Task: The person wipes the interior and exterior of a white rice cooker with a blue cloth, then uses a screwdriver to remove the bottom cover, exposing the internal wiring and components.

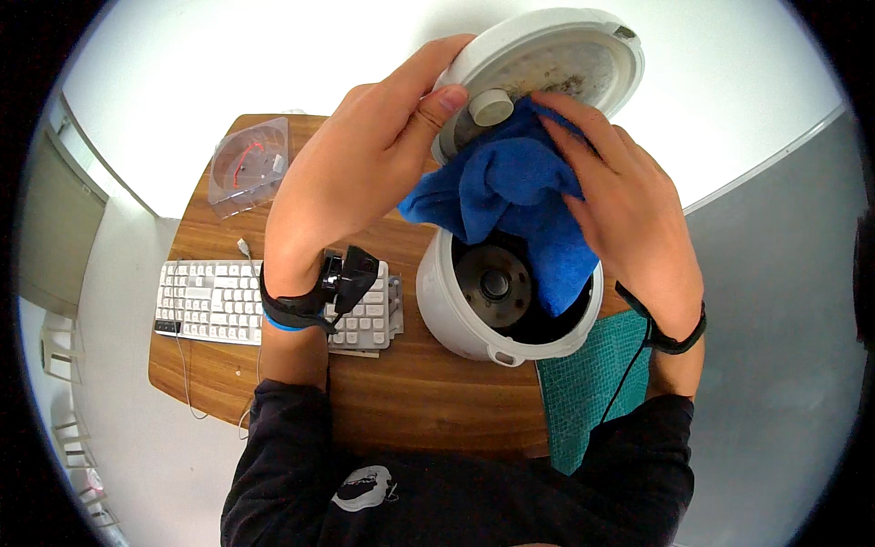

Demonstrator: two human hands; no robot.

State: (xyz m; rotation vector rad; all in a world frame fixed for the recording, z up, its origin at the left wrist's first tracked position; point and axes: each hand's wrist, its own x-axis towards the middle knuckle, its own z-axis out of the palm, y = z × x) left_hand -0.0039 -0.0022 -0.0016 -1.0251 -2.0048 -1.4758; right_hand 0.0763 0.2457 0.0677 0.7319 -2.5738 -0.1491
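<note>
L hand point(365, 155) grips rim of raised white cooker lid point(547, 68), thumb near its centre knob; R hand point(620, 201) presses blue cloth point(515, 196) to lid underside, cloth draping into open cooker pot point(474, 319). Pot sits on wooden desk point(419, 401), btw white keyboard point(219, 301) & teal mat point(588, 392); clear plastic case point(248, 164) at desk's far-left corner.

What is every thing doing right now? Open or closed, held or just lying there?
cooker lid: open, tipped up, stained inside.
white cooker: open, no pot inside.
blue cloth: bunched, pressed on the lid.
left hand: gripping the lid's edge.
right hand: pressing the cloth.
keyboard: lying flat, untouched.
clear plastic case: lying closed.
</note>
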